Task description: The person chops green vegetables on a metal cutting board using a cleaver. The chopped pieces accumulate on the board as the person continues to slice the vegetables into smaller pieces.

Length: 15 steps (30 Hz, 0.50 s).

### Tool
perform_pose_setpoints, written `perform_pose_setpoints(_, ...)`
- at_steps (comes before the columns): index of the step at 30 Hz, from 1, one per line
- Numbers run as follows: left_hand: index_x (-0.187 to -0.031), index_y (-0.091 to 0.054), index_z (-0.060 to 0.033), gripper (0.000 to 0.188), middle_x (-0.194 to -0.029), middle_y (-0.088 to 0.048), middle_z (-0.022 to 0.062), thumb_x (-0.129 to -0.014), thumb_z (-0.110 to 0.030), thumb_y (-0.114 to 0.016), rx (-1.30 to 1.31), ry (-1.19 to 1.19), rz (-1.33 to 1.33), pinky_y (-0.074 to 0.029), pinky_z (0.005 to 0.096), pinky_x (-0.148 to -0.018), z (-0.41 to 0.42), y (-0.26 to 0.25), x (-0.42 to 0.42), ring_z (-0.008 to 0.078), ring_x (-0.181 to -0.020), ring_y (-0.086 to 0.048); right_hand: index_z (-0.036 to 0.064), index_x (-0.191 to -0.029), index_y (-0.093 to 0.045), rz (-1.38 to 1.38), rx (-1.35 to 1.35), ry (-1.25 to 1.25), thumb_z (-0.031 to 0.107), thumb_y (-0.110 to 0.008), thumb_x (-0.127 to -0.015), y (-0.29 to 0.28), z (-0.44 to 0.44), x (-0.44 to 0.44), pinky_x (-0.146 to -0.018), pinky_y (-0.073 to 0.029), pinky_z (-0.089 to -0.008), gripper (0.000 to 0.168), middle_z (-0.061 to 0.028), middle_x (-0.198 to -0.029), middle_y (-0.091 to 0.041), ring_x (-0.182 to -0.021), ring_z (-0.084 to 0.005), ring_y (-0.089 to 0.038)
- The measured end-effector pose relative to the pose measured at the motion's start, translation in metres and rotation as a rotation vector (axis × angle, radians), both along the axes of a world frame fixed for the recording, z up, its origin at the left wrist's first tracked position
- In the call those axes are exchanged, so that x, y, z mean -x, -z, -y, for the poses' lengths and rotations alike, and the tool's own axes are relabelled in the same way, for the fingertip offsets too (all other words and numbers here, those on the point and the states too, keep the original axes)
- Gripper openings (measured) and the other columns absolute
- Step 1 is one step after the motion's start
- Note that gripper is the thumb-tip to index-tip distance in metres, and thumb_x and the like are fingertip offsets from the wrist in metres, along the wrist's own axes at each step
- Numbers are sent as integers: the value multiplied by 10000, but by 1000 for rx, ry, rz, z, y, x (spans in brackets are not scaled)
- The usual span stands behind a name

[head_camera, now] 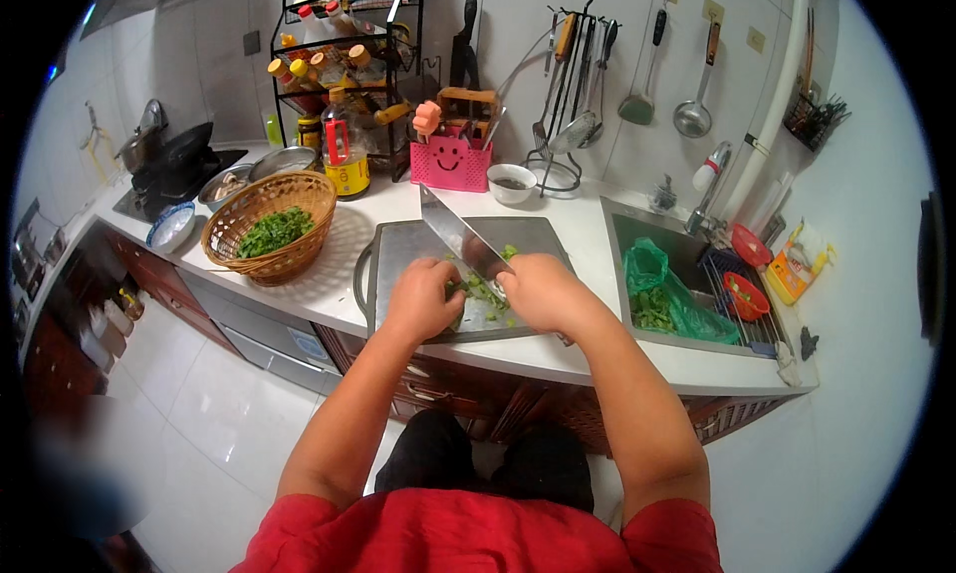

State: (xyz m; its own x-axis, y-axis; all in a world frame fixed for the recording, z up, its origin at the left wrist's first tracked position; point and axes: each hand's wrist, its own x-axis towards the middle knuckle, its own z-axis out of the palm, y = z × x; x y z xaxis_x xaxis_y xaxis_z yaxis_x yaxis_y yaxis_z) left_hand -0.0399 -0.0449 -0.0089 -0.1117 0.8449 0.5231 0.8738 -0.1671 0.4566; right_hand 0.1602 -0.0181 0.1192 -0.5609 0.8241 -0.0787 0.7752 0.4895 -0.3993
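Note:
My right hand (544, 293) grips a kitchen cleaver (467, 233), its broad blade pointing up and left over the cutting board (403, 241). Chopped green vegetable pieces (485, 293) lie on the board beside the blade. My left hand (424, 298) rests at the board's left part, its fingers curled over green vegetable, mostly hidden beneath them. A wicker basket (321, 222) holding chopped greens (275, 232) stands to the left of the board.
Behind the board are a white bowl (511, 185), a pink utensil holder (448, 166) and a sauce bottle (346, 155). At right, the sink (616, 274) holds a green plastic bag (687, 304) and greens. A blue-rimmed bowl (172, 228) sits left of the basket.

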Motion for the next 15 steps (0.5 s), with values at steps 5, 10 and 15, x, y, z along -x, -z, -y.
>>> perform_pose_setpoints(5,-966,-718,-43,275,-992,-699,169,-786,-230,-812,-40,-62,-2,-521,476,-879,-1,2,-7,396,-999,-646,-37,-1075,-713,-19,-28,3,309,-528,-1048,-1,3,-3,-922,-537,-538,394,-289,-1094,-713,-1026,-475,-679)
perform_pose_setpoints(10,-965,-705,-48,270,-980,-694,162,-783,-204,-829,-45,-64,-6,-525,482,-839,3,0,-7,396,-977,-647,-42,-1051,-719,-1,-13,-30,303,-538,-1043,-3,7,-1,-917,-543,-533,390,-293,-1065,-716,-1011,-477,-684)
perform_pose_setpoints(15,-949,-689,-52,243,-965,-681,156,-775,-141,-832,-105,1,25,-521,498,-816,0,4,-6,399,-958,-646,-47,-1095,-673,-15,22,-83,288,-504,-1055,8,1,-1,-595,-537,-509,378,-234,-842,-681,-695,-403,-663)
